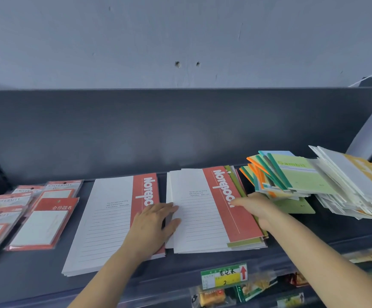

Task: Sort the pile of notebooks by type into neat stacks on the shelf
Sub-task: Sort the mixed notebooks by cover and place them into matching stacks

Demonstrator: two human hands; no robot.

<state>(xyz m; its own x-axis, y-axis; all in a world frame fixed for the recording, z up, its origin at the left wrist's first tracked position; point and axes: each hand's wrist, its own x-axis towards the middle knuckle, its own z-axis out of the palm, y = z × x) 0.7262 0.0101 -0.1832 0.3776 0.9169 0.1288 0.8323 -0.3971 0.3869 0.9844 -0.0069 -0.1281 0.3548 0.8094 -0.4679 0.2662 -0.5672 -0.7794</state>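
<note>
Two stacks of large white notebooks with red "Notebook" bands lie on the dark shelf. The left stack is fairly even. The middle stack is slightly fanned, with olive-green covers showing at its right edge. My left hand lies flat across the gap, fingers straight, touching the middle stack's left edge. My right hand rests flat on that stack's right side, fingers pointing left. To the right sits a tilted pile of small green, orange and teal notebooks, and further right a fanned pile of white and yellow notebooks.
Packaged red-and-white pads lie in overlapping rows at the shelf's left end. A dark back panel closes the shelf behind. A green and yellow price tag hangs on the front edge, with snack packets below.
</note>
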